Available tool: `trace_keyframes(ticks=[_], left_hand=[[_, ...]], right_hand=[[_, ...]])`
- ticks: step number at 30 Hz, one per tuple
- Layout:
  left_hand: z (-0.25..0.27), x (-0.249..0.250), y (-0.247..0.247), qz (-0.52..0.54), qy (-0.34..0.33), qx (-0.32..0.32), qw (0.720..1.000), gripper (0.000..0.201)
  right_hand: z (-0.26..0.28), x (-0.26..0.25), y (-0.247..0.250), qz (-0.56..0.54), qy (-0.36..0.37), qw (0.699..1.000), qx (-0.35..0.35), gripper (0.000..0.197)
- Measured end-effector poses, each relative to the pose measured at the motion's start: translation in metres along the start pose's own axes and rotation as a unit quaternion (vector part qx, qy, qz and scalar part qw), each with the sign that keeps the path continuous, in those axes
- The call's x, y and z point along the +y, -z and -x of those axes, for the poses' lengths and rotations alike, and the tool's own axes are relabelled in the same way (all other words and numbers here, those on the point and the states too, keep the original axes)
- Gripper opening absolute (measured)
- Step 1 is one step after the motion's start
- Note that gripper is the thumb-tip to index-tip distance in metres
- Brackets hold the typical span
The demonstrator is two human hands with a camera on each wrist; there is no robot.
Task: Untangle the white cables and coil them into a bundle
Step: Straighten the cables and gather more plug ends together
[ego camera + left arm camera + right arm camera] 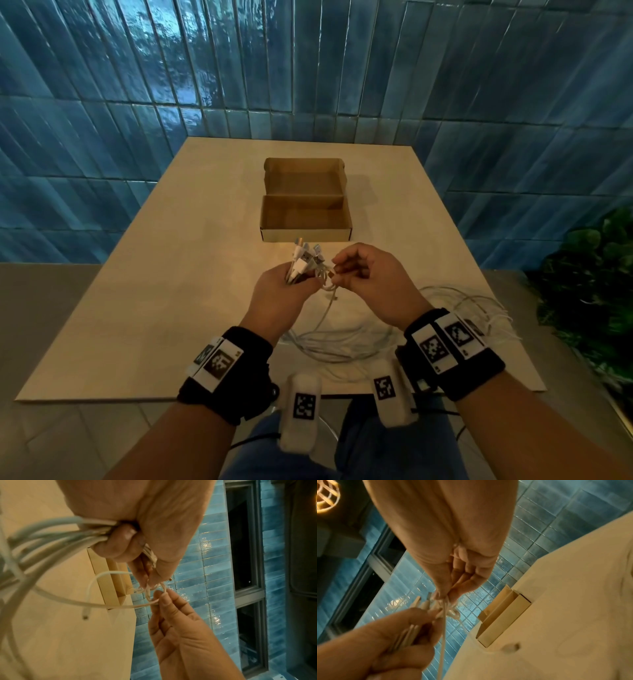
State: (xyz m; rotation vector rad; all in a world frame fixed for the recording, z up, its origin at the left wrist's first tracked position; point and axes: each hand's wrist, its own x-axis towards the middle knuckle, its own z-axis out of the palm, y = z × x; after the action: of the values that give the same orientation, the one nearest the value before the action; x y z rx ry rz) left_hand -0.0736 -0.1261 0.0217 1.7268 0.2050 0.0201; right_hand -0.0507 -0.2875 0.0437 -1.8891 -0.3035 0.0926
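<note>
White cables (337, 342) trail near the table (171, 308) edge, left hand (277, 298) gripping plugs.

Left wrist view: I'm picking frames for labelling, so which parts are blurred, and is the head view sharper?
Left wrist view: the white cables near the lens are smeared; the right hand is sharper. Head view: crisper, though the blue tiled wall bows.

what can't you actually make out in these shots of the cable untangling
- How many white cables there are: head view, strands overlap and the right wrist covers part of the loops.
- The connector types in the left hand: head view, too small; right wrist view, blurred.
- How the knot is looped: left wrist view, the right hand fingertips cover it.
- The cardboard box floor near its front wall: head view, hidden by that wall.
</note>
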Motion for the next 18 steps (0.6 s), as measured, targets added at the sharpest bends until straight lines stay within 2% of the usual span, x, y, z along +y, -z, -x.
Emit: trace_keyframes(ticks=[3,7,10,12,14,18], left_hand=[[0.0018,0.0005,-0.0013,0.011,0.006,0.009,1.0,0.024],[0.0026,0.0021,-0.0022,0.029,0.021,0.017,0.999,0.018],[-0.0009,-0.0001,0.0015,0.009,0.023,0.011,1.0,0.019],[-0.0017,-0.0012,0.0041,0.009,0.008,0.022,1.0,0.025],[-0.0016,0.0011,0.0044,0.007,-0.027,0.025,0.999,0.02],[-0.0008,0.0049,-0.0006,-0.07,-0.061,-0.027,0.995,0.008]], right_hand=[[0.0001,0.008,-0.0012,0.019,0.012,1.0,0.01,0.021],[-0.0009,0.0086,-0.0012,0.017,0.025,0.999,-0.025,0.024],[-0.0017,0.0067,0.0027,0.056,0.035,0.998,-0.009,0.018],[-0.0034,0.0061,0.0059,0.089,0.037,0.995,0.011,0.014],[-0.0049,0.0054,0.0059,0.115,0.042,0.992,0.013,0.011],[-0.0048,0.0014,-0.0009,0.121,0.065,0.991,-0.003,0.01]])
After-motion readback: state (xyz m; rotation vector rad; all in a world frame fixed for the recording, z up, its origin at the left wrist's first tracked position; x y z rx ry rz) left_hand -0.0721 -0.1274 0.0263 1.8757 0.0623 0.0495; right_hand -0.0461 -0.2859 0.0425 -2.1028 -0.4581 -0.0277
